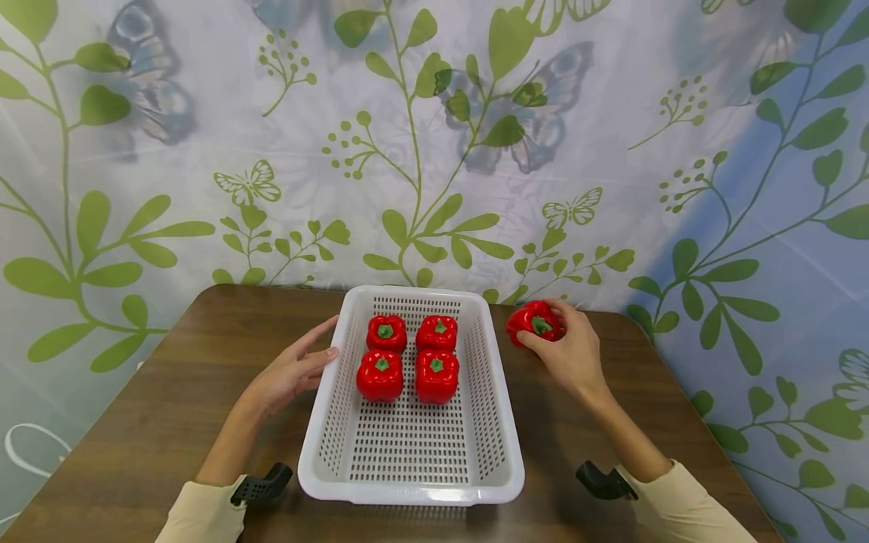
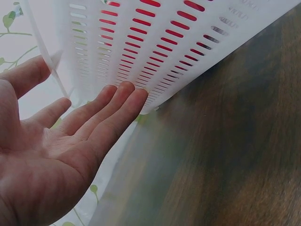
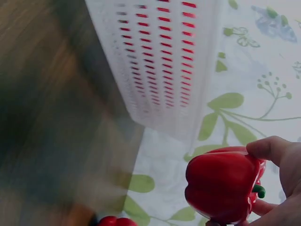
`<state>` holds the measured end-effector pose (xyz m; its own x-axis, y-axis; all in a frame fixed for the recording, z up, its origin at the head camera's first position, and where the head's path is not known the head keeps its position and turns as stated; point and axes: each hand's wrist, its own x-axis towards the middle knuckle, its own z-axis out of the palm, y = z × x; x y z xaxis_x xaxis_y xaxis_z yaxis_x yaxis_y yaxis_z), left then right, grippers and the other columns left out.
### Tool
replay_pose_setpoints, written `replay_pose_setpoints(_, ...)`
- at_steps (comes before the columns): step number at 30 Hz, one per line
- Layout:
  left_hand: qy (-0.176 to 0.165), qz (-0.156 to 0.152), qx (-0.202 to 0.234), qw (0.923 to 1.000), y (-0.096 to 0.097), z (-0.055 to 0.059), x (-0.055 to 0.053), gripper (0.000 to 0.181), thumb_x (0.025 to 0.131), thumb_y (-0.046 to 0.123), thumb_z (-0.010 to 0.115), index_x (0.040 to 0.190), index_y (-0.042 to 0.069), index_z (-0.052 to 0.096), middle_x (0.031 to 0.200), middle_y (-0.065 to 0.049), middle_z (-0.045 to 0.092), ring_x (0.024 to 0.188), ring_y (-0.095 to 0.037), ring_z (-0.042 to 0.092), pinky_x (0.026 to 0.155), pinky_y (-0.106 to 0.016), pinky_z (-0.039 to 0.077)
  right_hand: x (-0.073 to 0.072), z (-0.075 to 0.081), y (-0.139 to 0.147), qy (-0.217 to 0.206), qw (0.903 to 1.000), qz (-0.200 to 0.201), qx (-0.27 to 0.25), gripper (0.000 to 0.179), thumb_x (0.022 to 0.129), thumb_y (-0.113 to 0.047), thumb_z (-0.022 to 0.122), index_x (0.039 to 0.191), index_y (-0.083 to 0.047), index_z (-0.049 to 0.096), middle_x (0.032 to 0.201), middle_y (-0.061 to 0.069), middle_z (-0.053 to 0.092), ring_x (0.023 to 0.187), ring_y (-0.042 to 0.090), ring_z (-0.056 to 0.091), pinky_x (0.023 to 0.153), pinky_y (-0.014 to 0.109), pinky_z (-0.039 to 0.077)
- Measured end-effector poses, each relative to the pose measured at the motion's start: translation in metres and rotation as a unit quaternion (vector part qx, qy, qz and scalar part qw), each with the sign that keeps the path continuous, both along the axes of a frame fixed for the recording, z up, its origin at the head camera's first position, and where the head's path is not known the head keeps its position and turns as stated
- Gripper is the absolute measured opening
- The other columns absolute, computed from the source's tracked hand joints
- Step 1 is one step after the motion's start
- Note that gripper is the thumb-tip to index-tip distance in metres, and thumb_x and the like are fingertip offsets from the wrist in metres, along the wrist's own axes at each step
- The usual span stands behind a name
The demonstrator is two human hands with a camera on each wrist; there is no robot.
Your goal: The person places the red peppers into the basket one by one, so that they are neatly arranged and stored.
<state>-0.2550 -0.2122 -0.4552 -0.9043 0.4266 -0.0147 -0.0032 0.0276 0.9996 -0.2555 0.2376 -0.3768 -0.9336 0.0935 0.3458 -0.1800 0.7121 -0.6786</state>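
A white perforated plastic basket [image 1: 410, 494] stands in the middle of the table, with several red bell peppers [image 1: 437, 376] in its far half, stems up, in two rows. My left hand [image 1: 288, 375] touches the basket's left side near the far end. Its fingers [image 2: 110, 110] are extended against the slotted wall in the left wrist view, with the thumb by the rim. To the right of the basket, my right hand [image 1: 569, 348] grips another red bell pepper [image 3: 221, 183] between thumb and fingers. That pepper's green stem shows in both the head and right wrist views.
A brown wood-grain table [image 1: 210, 362] carries the basket. Behind it hangs a pale cloth [image 1: 305, 143] printed with green leaves and butterflies. Part of another red, glossy thing [image 3: 117, 221] shows at the bottom of the right wrist view. Black wrist mounts [image 1: 261, 484] sit on both sleeves.
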Motion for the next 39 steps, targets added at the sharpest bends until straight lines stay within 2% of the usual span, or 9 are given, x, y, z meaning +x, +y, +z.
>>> replay_pose_setpoints(3, -0.002, 0.001, 0.0, 1.0, 0.0, 0.0, 0.0, 0.069, 0.106, 0.026, 0.052, 0.164, 0.029, 0.016, 0.156, -0.028, 0.04, 0.128, -0.042, 0.061, 0.095, -0.051, 0.057, 0.0, 0.006, -0.003, -0.002, 1.0, 0.009, 0.001, 0.065, 0.086, -0.029, 0.077, 0.145, -0.013, 0.052, 0.137, 0.017, 0.057, 0.126, 0.036, 0.051, 0.097, 0.061, 0.053)
replay_pose_setpoints(12, -0.004, 0.002, 0.0, 1.0, 0.0, 0.0, 0.001, 0.069, 0.106, 0.025, 0.053, 0.164, 0.029, 0.015, 0.156, -0.027, 0.04, 0.127, -0.042, 0.061, 0.096, -0.052, 0.057, 0.003, 0.02, -0.014, 0.002, 0.9997, 0.025, 0.005, 0.065, 0.086, -0.033, 0.077, 0.145, -0.017, 0.054, 0.134, 0.017, 0.058, 0.123, 0.034, 0.049, 0.091, 0.058, 0.057)
replay_pose_setpoints(23, -0.001, 0.005, -0.002, 1.0, 0.003, -0.001, 0.006, 0.069, 0.106, 0.025, 0.052, 0.164, 0.029, 0.015, 0.157, -0.027, 0.038, 0.129, -0.042, 0.059, 0.096, -0.052, 0.057, 0.014, 0.03, -0.035, 0.016, 0.9968, 0.078, -0.005, 0.069, 0.086, -0.035, 0.079, 0.148, -0.017, 0.053, 0.134, 0.013, 0.057, 0.117, 0.029, 0.054, 0.085, 0.05, 0.061)
replay_pose_setpoints(31, -0.004, 0.004, 0.003, 1.0, 0.003, -0.001, 0.006, 0.069, 0.106, 0.025, 0.052, 0.164, 0.028, 0.015, 0.157, -0.027, 0.038, 0.128, -0.042, 0.06, 0.096, -0.051, 0.057, 0.022, 0.04, -0.057, 0.016, 0.9924, 0.122, -0.004, 0.071, 0.083, -0.034, 0.081, 0.145, -0.014, 0.053, 0.13, 0.008, 0.061, 0.11, 0.024, 0.058, 0.082, 0.042, 0.061)
replay_pose_setpoints(35, -0.008, 0.003, 0.012, 0.9999, 0.003, -0.001, 0.006, 0.068, 0.106, 0.025, 0.052, 0.164, 0.028, 0.016, 0.158, -0.026, 0.037, 0.128, -0.042, 0.06, 0.096, -0.053, 0.057, 0.024, 0.04, -0.069, 0.023, 0.9894, 0.144, -0.002, 0.068, 0.083, -0.034, 0.082, 0.143, -0.015, 0.056, 0.127, 0.006, 0.062, 0.104, 0.022, 0.059, 0.079, 0.037, 0.06)
replay_pose_setpoints(39, -0.008, 0.004, 0.011, 0.9999, 0.003, -0.002, 0.006, 0.068, 0.106, 0.025, 0.052, 0.164, 0.029, 0.016, 0.158, -0.027, 0.037, 0.129, -0.042, 0.06, 0.096, -0.052, 0.057, 0.028, 0.039, -0.079, 0.026, 0.9854, 0.168, -0.001, 0.064, 0.082, -0.035, 0.083, 0.14, -0.019, 0.06, 0.122, 0.001, 0.064, 0.101, 0.019, 0.062, 0.079, 0.037, 0.061)
